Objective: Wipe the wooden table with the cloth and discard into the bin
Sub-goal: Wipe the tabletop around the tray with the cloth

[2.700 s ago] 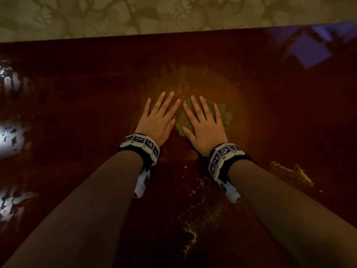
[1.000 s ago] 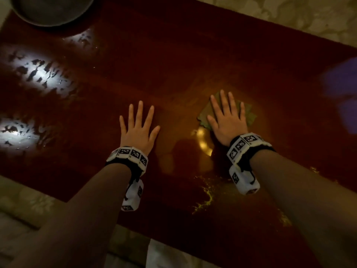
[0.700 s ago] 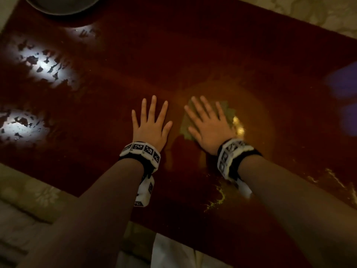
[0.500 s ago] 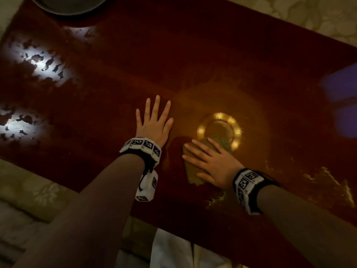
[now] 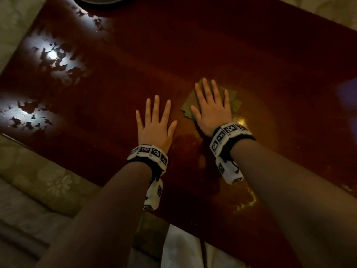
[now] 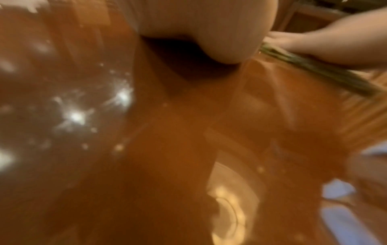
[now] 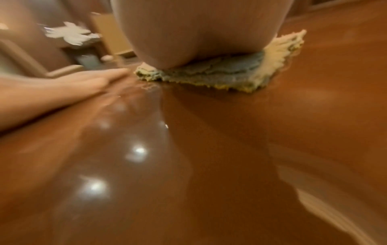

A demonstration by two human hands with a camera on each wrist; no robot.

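A small green cloth (image 5: 234,102) lies flat on the glossy dark red wooden table (image 5: 212,45). My right hand (image 5: 211,105) presses down on it with straight, spread fingers; the right wrist view shows the palm on the cloth (image 7: 220,73). My left hand (image 5: 155,122) lies flat on the bare table just left of the cloth, fingers spread, holding nothing. In the left wrist view the cloth's edge (image 6: 314,71) shows under the right hand. The bin is not identifiable in these frames.
Yellowish smears (image 5: 247,204) mark the table near its front edge, below my right wrist. A dark round vessel (image 5: 98,0) sits at the table's far left corner. Lamp reflections (image 5: 52,55) glare on the left part. Patterned floor (image 5: 48,180) surrounds the table.
My right hand has slid the cloth away from me and a little to the right, back from near the front. The left hand has stayed flat in place.
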